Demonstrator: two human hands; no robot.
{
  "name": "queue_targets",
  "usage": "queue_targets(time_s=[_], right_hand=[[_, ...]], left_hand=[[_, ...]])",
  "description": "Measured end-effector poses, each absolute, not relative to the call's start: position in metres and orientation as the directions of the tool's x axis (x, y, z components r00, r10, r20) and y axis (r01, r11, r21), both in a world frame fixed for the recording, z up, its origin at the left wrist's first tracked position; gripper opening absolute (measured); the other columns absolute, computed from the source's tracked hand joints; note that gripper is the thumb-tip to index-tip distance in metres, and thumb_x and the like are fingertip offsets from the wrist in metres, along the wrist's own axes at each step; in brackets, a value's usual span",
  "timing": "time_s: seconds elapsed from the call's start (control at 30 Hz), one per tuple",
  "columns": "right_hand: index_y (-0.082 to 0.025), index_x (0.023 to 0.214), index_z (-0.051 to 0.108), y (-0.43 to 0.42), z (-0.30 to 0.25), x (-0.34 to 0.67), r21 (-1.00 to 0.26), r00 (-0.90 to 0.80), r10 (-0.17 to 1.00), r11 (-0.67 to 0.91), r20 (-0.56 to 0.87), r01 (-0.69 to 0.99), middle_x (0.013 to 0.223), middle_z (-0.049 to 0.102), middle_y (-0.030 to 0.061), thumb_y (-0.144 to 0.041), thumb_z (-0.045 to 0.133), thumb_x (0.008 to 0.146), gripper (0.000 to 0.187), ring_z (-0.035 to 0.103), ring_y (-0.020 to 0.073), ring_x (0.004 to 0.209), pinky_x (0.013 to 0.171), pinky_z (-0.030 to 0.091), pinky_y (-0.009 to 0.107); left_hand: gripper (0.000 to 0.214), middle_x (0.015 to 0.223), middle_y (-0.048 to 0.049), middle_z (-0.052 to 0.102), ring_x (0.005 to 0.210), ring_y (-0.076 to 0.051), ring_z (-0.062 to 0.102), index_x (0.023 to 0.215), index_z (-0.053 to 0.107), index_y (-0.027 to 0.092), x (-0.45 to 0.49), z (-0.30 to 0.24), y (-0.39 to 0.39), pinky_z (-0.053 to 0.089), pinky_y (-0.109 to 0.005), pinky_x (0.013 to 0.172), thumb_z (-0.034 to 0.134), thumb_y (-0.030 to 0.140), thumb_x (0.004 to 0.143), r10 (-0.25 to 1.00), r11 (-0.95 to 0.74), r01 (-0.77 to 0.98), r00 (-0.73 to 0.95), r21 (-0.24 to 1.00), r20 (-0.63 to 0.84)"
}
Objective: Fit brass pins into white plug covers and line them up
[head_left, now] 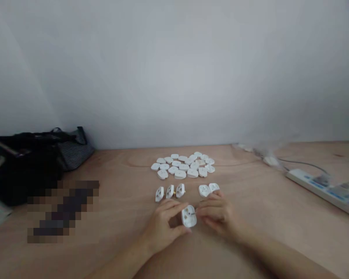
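My left hand (164,223) grips a white plug housing (189,220) by its edges, between thumb and fingers. The open inner side of the housing faces me, with small brass-coloured pieces inside. Close against its right edge, my right hand (216,213) has its fingers pinched together. A thin dark bit shows between those fingertips and the housing, too small to name. Just beyond my left hand, three white plug parts (170,192) stand on edge in a row, metal showing on some. Two white plug shells (204,190) lie past my right fingers.
Several white plug pieces (180,174) lie grouped farther back on the wooden table (119,201). At right is a white power strip (320,188) with cables and a clear plastic bag (267,151). A black bag (29,162) and a pixelated dark object (66,211) are at left.
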State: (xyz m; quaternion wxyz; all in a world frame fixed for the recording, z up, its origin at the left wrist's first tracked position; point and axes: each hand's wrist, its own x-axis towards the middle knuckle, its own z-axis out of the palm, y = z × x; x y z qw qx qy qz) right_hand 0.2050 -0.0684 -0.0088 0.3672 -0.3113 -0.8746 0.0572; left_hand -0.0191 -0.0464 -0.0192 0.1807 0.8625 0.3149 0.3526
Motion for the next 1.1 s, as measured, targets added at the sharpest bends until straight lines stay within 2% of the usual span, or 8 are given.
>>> queue_targets(time_s=[0.2, 0.4, 0.53, 0.67, 0.77, 0.87, 1.0, 1.1], right_hand=[[-0.024, 0.095, 0.064, -0.067, -0.013, 0.207, -0.185, -0.613, 0.509, 0.838, 0.605, 0.514, 0.089, 0.071, 0.0017, -0.019, 0.049, 0.090, 0.017, 0.060, 0.0173, 0.083, 0.081, 0.034, 0.038], [-0.023, 0.102, 0.061, -0.071, -0.011, 0.207, -0.048, -0.688, 0.438, 0.860, 0.578, 0.508, 0.095, 0.070, 0.0036, -0.022, 0.040, 0.096, 0.022, 0.057, 0.0180, 0.087, 0.082, 0.032, 0.039], [-0.023, 0.104, 0.060, -0.072, -0.012, 0.204, -0.018, -0.701, 0.433, 0.857, 0.566, 0.515, 0.096, 0.069, 0.0037, -0.022, 0.037, 0.097, 0.025, 0.055, 0.0181, 0.087, 0.081, 0.032, 0.040], [-0.025, 0.113, 0.057, -0.073, -0.008, 0.201, -0.025, -0.701, 0.457, 0.846, 0.548, 0.532, 0.105, 0.068, 0.0035, -0.021, 0.042, 0.094, 0.024, 0.054, 0.0204, 0.090, 0.080, 0.031, 0.040], [-0.026, 0.124, 0.050, -0.075, -0.002, 0.203, -0.115, -0.658, 0.535, 0.814, 0.529, 0.570, 0.117, 0.061, 0.0058, -0.019, 0.047, 0.089, 0.036, 0.052, 0.0218, 0.098, 0.085, 0.031, 0.040], [-0.024, 0.129, 0.044, -0.074, 0.000, 0.206, -0.284, -0.557, 0.661, 0.735, 0.504, 0.615, 0.118, 0.059, 0.0079, -0.030, 0.057, 0.083, 0.048, 0.050, 0.0234, 0.101, 0.087, 0.033, 0.039], [-0.026, 0.120, 0.054, -0.067, -0.009, 0.204, -0.486, -0.485, 0.772, 0.636, 0.411, 0.599, 0.102, 0.065, 0.0053, -0.052, 0.075, 0.062, 0.067, 0.052, 0.0253, 0.094, 0.086, 0.034, 0.042], [-0.029, 0.111, 0.061, -0.065, -0.016, 0.197, -0.582, -0.440, 0.818, 0.573, 0.370, 0.577, 0.094, 0.066, 0.0028, -0.051, 0.080, 0.056, 0.062, 0.054, 0.0245, 0.090, 0.086, 0.034, 0.043]], left_hand=[[0.054, 0.100, -0.0081, 0.068, 0.094, -0.024, 0.061, 0.113, 0.064, 0.019, -0.019, -0.019, -0.047, 0.048, -0.040, 0.087, 0.081, 0.031, 0.063, 0.682, -0.726, 0.428, 0.543, 0.538, 0.489], [0.052, 0.100, -0.0082, 0.067, 0.093, -0.024, 0.061, 0.112, 0.064, 0.020, -0.019, -0.019, -0.047, 0.049, -0.038, 0.085, 0.078, 0.035, 0.065, 0.682, -0.725, 0.430, 0.554, 0.538, 0.477], [0.050, 0.097, -0.0078, 0.067, 0.090, -0.023, 0.061, 0.110, 0.064, 0.019, -0.018, -0.016, -0.048, 0.049, -0.037, 0.083, 0.079, 0.036, 0.064, 0.678, -0.726, 0.415, 0.563, 0.549, 0.472], [0.051, 0.098, -0.0075, 0.066, 0.092, -0.023, 0.060, 0.112, 0.063, 0.019, -0.017, -0.016, -0.049, 0.048, -0.036, 0.085, 0.078, 0.035, 0.066, 0.672, -0.729, 0.399, 0.569, 0.556, 0.473], [0.050, 0.099, -0.0080, 0.066, 0.092, -0.023, 0.060, 0.113, 0.063, 0.020, -0.017, -0.017, -0.049, 0.049, -0.037, 0.084, 0.076, 0.036, 0.068, 0.676, -0.724, 0.396, 0.566, 0.564, 0.471], [0.050, 0.098, -0.0083, 0.067, 0.091, -0.024, 0.061, 0.112, 0.064, 0.021, -0.018, -0.019, -0.048, 0.049, -0.038, 0.084, 0.078, 0.036, 0.066, 0.688, -0.713, 0.394, 0.551, 0.580, 0.472], [0.055, 0.099, -0.0080, 0.067, 0.091, -0.024, 0.061, 0.114, 0.063, 0.022, -0.018, -0.020, -0.047, 0.049, -0.038, 0.083, 0.080, 0.036, 0.064, 0.685, -0.715, 0.362, 0.534, 0.598, 0.495], [0.055, 0.096, -0.0078, 0.068, 0.088, -0.024, 0.062, 0.113, 0.064, 0.022, -0.016, -0.020, -0.047, 0.050, -0.037, 0.080, 0.081, 0.034, 0.062, 0.688, -0.713, 0.351, 0.520, 0.607, 0.507]])
